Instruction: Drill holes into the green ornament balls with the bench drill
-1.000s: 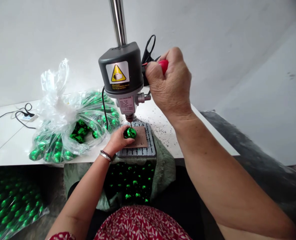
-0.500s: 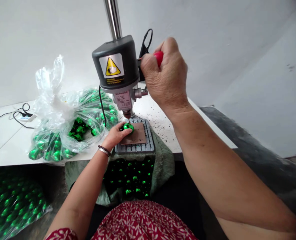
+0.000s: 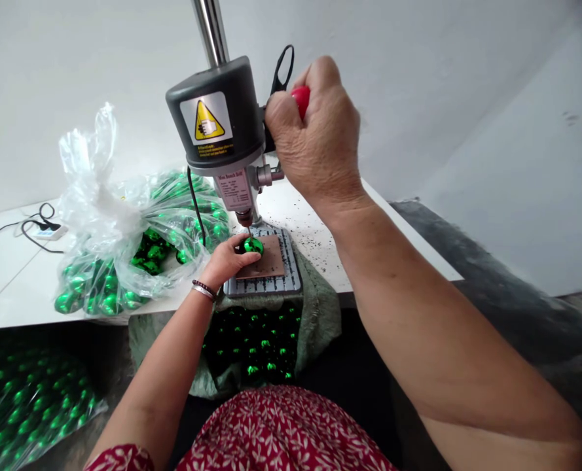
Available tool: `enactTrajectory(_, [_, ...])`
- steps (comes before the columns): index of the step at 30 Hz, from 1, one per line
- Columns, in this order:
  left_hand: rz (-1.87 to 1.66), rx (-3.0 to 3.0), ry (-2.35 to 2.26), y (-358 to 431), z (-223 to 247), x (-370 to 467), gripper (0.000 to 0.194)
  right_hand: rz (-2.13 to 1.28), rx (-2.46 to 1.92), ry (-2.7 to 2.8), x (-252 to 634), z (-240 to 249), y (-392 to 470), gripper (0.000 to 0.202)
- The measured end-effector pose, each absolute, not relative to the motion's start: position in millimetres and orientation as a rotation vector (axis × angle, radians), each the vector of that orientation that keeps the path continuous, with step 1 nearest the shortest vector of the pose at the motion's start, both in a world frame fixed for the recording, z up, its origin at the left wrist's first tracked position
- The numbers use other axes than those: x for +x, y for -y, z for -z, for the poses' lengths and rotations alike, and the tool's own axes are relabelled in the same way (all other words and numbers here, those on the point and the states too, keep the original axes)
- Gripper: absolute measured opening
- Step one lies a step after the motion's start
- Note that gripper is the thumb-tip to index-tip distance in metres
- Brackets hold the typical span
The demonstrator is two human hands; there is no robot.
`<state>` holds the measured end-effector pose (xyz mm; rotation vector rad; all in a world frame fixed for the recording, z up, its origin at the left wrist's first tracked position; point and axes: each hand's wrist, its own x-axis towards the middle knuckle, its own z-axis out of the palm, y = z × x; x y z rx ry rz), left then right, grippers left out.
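A shiny green ball point(image 3: 254, 246) rests on a brown board point(image 3: 272, 257) on the ribbed grey base point(image 3: 291, 261) of a bench drill point(image 3: 213, 111). My left hand point(image 3: 228, 261) grips the ball from its left side, thumb in front and fingers behind. The drill's thin bit points down at the ball's top; whether it touches I cannot tell. Up beside the drill's dark housing, my right hand point(image 3: 317, 131) is closed around a lever handle with a red knob point(image 3: 301, 99). A yellow warning label point(image 3: 207, 121) faces me on the housing.
A clear plastic bag point(image 3: 99, 216) of green balls lies open left of the drill. Dark shavings dot the white table point(image 3: 320, 229). Green cloth point(image 3: 317, 320) hangs at its front edge around more green balls point(image 3: 266, 343). Another filled bag point(image 3: 30, 399) sits low left. A power strip point(image 3: 50, 230) is behind.
The whole view has shifted slightly, so the drill and both hands appear a little further left and up. Both hands keep their grips, and the ball stays under the bit.
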<state>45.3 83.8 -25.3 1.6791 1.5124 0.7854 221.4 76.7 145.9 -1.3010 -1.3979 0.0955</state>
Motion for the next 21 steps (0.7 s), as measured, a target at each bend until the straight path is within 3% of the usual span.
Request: enactTrajectory(21, [-0.802, 1.641, -1.519, -71, 27, 59, 0.069, 0.038, -1.137, 1.326, 221, -111, -49, 0.015])
